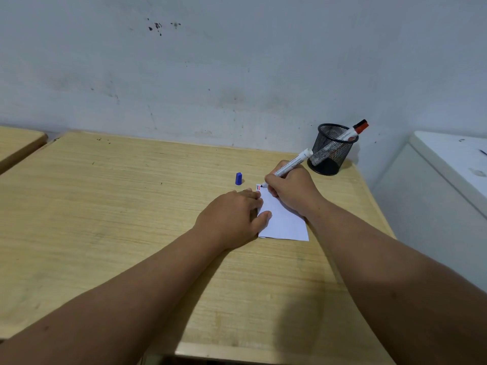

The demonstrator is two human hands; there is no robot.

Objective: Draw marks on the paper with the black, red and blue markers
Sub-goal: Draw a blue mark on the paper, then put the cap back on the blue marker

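Head view: my right hand [291, 189] grips the white-barrelled uncapped marker [288, 165], tip on the far-left corner of the small white paper sheet [283, 222] beside black and red marks; left hand [232, 217] flat, fingers spread, pinning the sheet; blue cap [238, 178] just beyond; I'd keep strokes short, pressure light, paper held firm.

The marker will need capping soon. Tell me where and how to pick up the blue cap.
Pinch the blue cap across its side walls, coming from above. It stands upright on the wooden desk, alone, just beyond the left hand that pins the paper, so its sides are open. It looks small and light, so a fingertip pinch should do.
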